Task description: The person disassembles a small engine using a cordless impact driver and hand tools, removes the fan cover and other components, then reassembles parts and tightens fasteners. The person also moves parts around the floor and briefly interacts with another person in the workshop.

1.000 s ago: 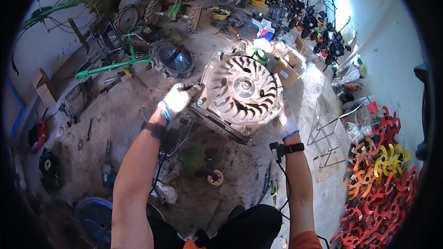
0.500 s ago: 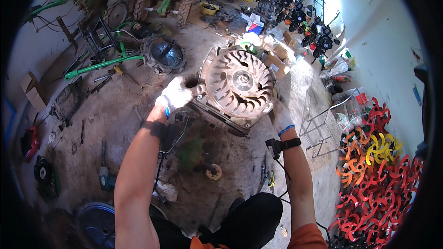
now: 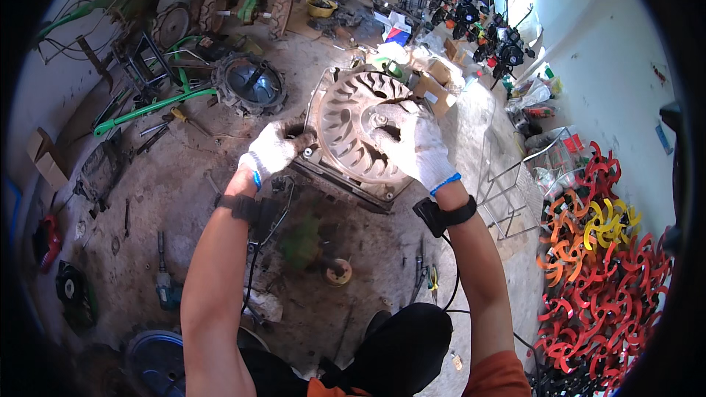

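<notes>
A round, vaned metal flywheel [image 3: 337,123] sits face up in a square metal housing [image 3: 309,167], raised before me. My left hand [image 3: 273,148], in a white glove with a blue cuff, grips the housing's left side. My gloved right hand [image 3: 414,143] reaches over the flywheel's right half, its curled fingertips on the hub [image 3: 376,119] and vanes. Whether those fingers hold a part there I cannot make out. Beneath and nearer me are a dim green piece [image 3: 298,242] and a small round disc [image 3: 337,272].
Green machine frames [image 3: 154,106] and a tyred wheel [image 3: 248,84] lie back left. A drill [image 3: 165,290], pliers [image 3: 433,279] and loose tools lie on the floor [image 3: 140,242]. A wire rack [image 3: 515,184] and piled red, orange, yellow blades [image 3: 588,309] are at right; engines [image 3: 478,26] stand behind.
My right hand has moved from the housing's right edge inward and up onto the flywheel's centre. My left hand still grips the left side. The housing has shifted slightly up and left in view.
</notes>
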Demonstrator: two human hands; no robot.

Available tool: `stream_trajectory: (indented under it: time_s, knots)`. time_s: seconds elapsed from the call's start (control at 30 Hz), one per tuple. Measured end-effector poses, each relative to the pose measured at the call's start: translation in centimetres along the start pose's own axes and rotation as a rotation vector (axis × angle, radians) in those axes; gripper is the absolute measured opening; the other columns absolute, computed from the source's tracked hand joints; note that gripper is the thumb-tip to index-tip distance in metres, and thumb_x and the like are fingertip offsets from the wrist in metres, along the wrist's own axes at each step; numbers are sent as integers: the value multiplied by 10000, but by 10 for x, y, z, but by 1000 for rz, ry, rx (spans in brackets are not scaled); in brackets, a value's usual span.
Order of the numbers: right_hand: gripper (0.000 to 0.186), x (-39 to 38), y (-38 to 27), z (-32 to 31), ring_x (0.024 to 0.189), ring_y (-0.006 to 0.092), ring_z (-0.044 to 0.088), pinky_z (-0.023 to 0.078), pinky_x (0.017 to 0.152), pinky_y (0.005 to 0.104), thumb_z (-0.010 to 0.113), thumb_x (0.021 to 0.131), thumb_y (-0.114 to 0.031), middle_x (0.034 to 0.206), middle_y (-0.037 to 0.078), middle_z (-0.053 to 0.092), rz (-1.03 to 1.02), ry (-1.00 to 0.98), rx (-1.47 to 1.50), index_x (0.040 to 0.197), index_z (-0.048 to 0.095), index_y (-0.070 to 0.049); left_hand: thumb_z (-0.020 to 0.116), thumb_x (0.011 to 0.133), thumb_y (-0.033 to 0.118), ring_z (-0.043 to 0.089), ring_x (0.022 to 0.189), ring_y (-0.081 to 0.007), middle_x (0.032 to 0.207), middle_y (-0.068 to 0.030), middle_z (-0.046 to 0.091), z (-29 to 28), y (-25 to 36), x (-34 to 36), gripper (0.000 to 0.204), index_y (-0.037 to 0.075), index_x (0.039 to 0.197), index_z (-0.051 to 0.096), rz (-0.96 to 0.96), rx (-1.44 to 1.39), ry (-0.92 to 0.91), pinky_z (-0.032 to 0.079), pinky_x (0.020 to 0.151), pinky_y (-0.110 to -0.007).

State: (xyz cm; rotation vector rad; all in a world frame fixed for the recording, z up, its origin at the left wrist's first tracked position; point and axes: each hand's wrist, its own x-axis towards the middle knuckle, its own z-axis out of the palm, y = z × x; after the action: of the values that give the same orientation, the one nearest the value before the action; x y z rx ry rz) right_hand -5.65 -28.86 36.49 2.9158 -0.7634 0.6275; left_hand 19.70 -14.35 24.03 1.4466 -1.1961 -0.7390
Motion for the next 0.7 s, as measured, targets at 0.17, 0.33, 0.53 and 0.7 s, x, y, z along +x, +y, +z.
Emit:
stream_trajectory:
  time_s: [0.17, 0.33, 0.53, 0.7]
  knots:
    - [361, 3, 13, 16, 1147, 398, 703, 565, 997, 510, 794, 925, -338, 1239, 169, 750, 20, 3, 1, 1223, 810, -134, 727, 1048, 195, 715, 1118, -170, 1235, -126, 812, -1, -5, 1, 372, -34, 1341, 744, -2, -32, 16, 555, 1020, -350]
    - [592, 1, 26, 35, 1297, 388, 645, 555, 1074, 538, 770, 982, -456, 1398, 165, 676, -123, 527, -69, 1437, 654, -95, 753, 1029, 161, 704, 1076, -144, 1185, -88, 813, 0, -4, 4, 324, -34, 1288, 760, -23, -156, -8, 561, 984, -334]
    - [547, -33, 43, 44, 1357, 461, 598, 512, 1114, 548, 600, 1102, -324, 1493, 262, 604, 270, 285, 242, 1581, 502, -79, 747, 1031, 166, 661, 1077, -146, 1172, -76, 770, -2, 13, 15, 385, -14, 1365, 687, -103, -89, 107, 549, 989, -325]
    - [554, -26, 60, 52, 1435, 448, 567, 465, 1201, 481, 530, 1147, -335, 1560, 271, 579, 264, 255, 206, 1600, 494, -17, 690, 1048, 169, 680, 1064, -167, 1196, -97, 761, 7, 32, 25, 369, -6, 1373, 705, 182, 160, 342, 552, 975, -331]
